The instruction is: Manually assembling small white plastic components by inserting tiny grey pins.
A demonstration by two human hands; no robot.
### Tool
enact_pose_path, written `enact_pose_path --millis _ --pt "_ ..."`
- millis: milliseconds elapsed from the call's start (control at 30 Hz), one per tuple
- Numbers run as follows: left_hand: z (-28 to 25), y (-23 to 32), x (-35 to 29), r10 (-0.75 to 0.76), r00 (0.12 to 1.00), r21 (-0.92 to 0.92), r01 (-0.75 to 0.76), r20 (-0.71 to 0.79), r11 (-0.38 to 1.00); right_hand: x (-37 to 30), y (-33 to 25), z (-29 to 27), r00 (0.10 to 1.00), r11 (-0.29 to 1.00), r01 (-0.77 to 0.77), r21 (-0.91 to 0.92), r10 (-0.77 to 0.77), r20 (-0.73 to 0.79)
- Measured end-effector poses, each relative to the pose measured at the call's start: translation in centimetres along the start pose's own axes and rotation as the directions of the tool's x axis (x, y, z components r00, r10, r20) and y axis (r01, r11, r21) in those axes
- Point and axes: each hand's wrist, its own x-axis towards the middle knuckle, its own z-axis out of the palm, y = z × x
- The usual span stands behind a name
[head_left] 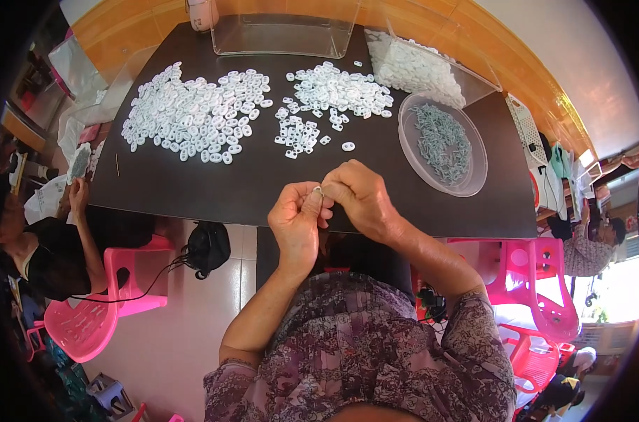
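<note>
Above the table's near edge, my left hand point(296, 221) and my right hand point(362, 200) meet, thumbs and fingers pinched together. Between the fingertips is a small whitish piece point(319, 190), mostly covered, so its exact kind is not plain. Just beyond lies a single white oval plastic piece with two holes point(348, 146). A small cluster of white two-holed pieces point(298, 136) sits past my left hand. Farther back are a wide heap of white oval pieces point(193, 116) at left and a smaller heap point(340, 90) in the middle.
At right, a round clear tray point(476, 184) holds many small grey-green pieces point(443, 144). A clear box point(478, 76) of white pieces and a clear bin point(281, 53) stand along the back. Another person point(59, 246) works at left; pink chairs point(84, 323) stand beside the dark table point(249, 186).
</note>
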Motion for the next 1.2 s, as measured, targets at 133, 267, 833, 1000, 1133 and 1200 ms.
enact_pose_path --millis 133,267,833,1000,1133,1200 --pt "-0.5 0.4 0.6 -0.053 0.999 -0.059 0.053 -0.003 0.997 1.3 2.4 -2.4 0.978 0.969 0.062 -0.238 -0.107 -0.181" --pt "-0.6 0.4 0.8 -0.068 0.998 -0.081 0.068 0.002 0.994 2.4 5.1 -3.5 0.975 0.889 0.03 -0.457 -0.127 -0.182" --pt "-0.4 0.9 0.7 -0.061 0.998 -0.068 0.061 0.008 0.996 0.5 2.7 -2.8 0.929 0.833 -0.341 0.436 0.37 0.019" --pt "0.0 1.4 0.3 -0.016 0.999 -0.061 0.018 0.034 0.998 -0.2 1.8 -2.5 0.897 0.732 -0.403 0.549 0.434 0.081" --pt "0.1 1.4 -0.1 -0.038 0.998 -0.057 0.041 0.04 0.998 -0.4 1.4 -2.3 0.886 0.689 -0.418 0.593 0.454 0.097" --pt "0.3 1.6 -0.3 -0.072 0.997 -0.021 0.073 0.038 0.997 -0.4 1.3 -2.1 0.884 0.682 -0.416 0.602 0.459 0.09"
